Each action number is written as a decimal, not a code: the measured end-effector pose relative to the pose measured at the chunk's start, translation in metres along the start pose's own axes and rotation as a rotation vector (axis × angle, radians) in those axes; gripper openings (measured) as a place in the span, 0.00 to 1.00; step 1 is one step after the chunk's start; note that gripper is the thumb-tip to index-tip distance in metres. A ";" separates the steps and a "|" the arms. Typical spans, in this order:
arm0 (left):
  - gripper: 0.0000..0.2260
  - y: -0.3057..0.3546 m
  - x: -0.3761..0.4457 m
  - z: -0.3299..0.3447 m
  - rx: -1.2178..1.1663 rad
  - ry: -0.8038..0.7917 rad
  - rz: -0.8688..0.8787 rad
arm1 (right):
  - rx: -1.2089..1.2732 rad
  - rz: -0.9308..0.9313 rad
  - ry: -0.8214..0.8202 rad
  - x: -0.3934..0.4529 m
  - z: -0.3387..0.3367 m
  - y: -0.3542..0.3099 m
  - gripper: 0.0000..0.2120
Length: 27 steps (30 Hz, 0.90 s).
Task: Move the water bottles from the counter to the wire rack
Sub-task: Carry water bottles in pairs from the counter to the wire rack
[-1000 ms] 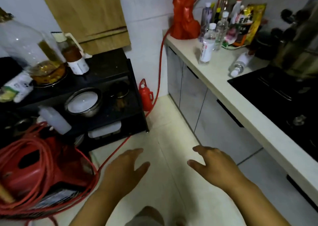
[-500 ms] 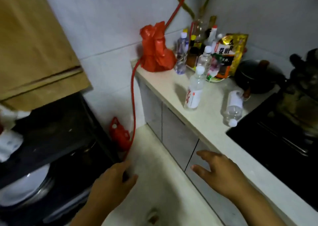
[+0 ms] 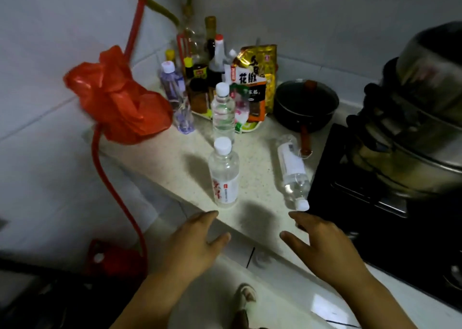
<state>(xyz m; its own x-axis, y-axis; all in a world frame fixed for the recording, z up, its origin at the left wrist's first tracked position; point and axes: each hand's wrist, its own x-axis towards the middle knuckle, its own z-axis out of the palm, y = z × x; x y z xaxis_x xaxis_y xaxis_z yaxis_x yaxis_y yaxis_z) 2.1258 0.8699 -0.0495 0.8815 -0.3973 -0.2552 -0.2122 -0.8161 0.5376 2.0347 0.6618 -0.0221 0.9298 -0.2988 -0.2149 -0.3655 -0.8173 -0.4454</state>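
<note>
Both hands, the left hand (image 3: 192, 243) and right hand (image 3: 322, 246), hovered released at the table (image 3: 257, 178) edge, grasping nothing. Two bottles (image 3: 224, 176) stood upright; a third bottle (image 3: 292, 168) lay flat beside the stove (image 3: 375, 216). The rack was out of frame; a pot (image 3: 425, 118) was cut off at the right.

Illumination is dim and cool, with a grainy, soft overall rendering. Light arrives from above and to the right: each upright bottle (image 3: 223, 173) throws a shadow leftward on the counter (image 3: 160, 158). Both hands cast dark patches near the counter edge. The red bag (image 3: 117, 98) shows motion smear. Wide-angle distortion bends the frame edges; the lower left corner is nearly black.
</note>
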 end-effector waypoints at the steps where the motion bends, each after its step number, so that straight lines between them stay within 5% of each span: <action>1: 0.28 0.002 0.013 -0.003 -0.010 0.011 0.007 | 0.007 0.008 0.012 0.011 -0.002 -0.001 0.25; 10: 0.39 -0.011 0.088 -0.030 -0.182 0.086 0.029 | 0.003 -0.016 0.008 0.077 -0.005 -0.022 0.25; 16: 0.30 -0.004 0.119 -0.015 -0.531 -0.004 0.044 | -0.013 0.023 0.023 0.105 -0.010 -0.033 0.25; 27: 0.32 -0.033 0.182 -0.073 -0.484 0.126 0.082 | 0.063 -0.023 0.119 0.197 -0.008 -0.088 0.27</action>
<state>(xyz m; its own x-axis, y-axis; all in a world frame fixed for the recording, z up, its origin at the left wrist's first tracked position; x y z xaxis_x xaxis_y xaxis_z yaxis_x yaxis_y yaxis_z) 2.3238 0.8556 -0.0553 0.9204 -0.3741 -0.1139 -0.0892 -0.4844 0.8703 2.2502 0.6712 -0.0187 0.9350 -0.3399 -0.1014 -0.3428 -0.7930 -0.5036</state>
